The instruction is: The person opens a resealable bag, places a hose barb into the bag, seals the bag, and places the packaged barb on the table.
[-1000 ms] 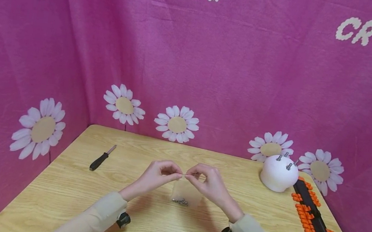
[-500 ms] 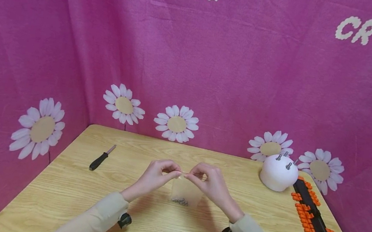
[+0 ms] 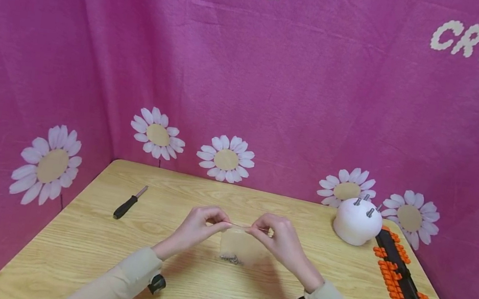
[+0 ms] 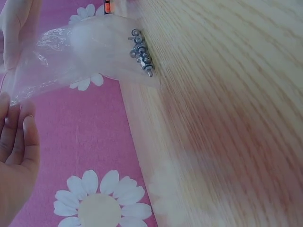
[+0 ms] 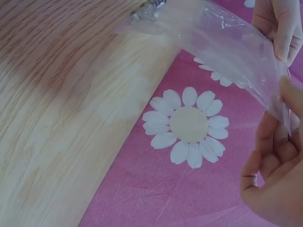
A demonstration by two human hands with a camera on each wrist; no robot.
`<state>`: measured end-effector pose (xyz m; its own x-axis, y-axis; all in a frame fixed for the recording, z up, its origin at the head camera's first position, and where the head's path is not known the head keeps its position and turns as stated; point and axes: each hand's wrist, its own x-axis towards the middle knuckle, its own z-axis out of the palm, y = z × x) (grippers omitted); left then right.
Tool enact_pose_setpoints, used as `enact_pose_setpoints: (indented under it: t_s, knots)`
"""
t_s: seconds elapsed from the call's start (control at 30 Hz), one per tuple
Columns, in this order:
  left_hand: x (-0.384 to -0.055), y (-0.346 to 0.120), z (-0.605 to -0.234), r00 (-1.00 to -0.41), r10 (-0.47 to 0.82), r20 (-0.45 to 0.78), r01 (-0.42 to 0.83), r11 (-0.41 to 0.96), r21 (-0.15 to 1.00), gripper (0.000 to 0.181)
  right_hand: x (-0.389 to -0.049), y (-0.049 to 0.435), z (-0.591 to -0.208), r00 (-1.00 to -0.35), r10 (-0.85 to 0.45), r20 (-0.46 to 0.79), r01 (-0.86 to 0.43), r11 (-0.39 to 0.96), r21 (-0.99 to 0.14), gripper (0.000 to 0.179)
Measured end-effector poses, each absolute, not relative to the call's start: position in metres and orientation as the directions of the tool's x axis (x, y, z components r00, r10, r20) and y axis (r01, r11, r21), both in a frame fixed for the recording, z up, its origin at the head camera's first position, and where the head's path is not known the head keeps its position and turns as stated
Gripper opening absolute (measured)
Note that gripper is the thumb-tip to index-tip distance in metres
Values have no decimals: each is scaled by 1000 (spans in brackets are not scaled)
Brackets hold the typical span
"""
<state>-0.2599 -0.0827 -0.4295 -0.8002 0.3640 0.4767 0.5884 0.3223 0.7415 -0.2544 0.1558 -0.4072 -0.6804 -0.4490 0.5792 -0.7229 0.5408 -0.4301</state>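
Observation:
A clear plastic zip bag (image 3: 235, 243) hangs between both hands over the middle of the table. Its top edge, with a thin reddish line, is pulled straight between the fingertips. The left hand (image 3: 203, 225) pinches one end between thumb and fingers. At the other end, the right hand (image 3: 279, 235) pinches the edge the same way. Small metal screws or bolts (image 4: 141, 53) lie bunched in the bag's bottom corner, close to the tabletop in the left wrist view. The right wrist view shows the bag (image 5: 236, 52) slanting down from the fingers, with the metal pieces blurred.
A black-handled screwdriver (image 3: 128, 204) lies on the left of the wooden table (image 3: 55, 247). At the back right stands a white rounded object (image 3: 356, 223) with several metal posts on top. A black and orange toy-like piece (image 3: 404, 279) lies along the right edge, before a pink curtain (image 3: 252, 72).
The right hand has moved slightly right, away from the left hand, so a longer stretch of the bag's top edge shows between them. Both hands keep their pinch.

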Motion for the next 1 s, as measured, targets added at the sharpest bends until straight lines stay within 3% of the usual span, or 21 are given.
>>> enact_pose_setpoints:
  t_s: [0.2,0.47,0.8,1.0]
  knots:
    - [-261,-82,-430,-788,377,487,603,310,735,7,-256,163,-408,-682,-435,588,-718,549,-427,12]
    - [-260,-82,-428,-790,369,489,604,330,726,6,-257,174,-406,-659,-490,570,-748,502,-434,5]
    - [-259,-83,-427,-784,382,489,610,331,720,5,-255,181,-404,-709,-461,534,-702,536,-469,7]
    - [-258,-85,-428,-770,404,494,623,314,716,5,-256,185,-406,-650,-499,573,-756,494,-429,3]
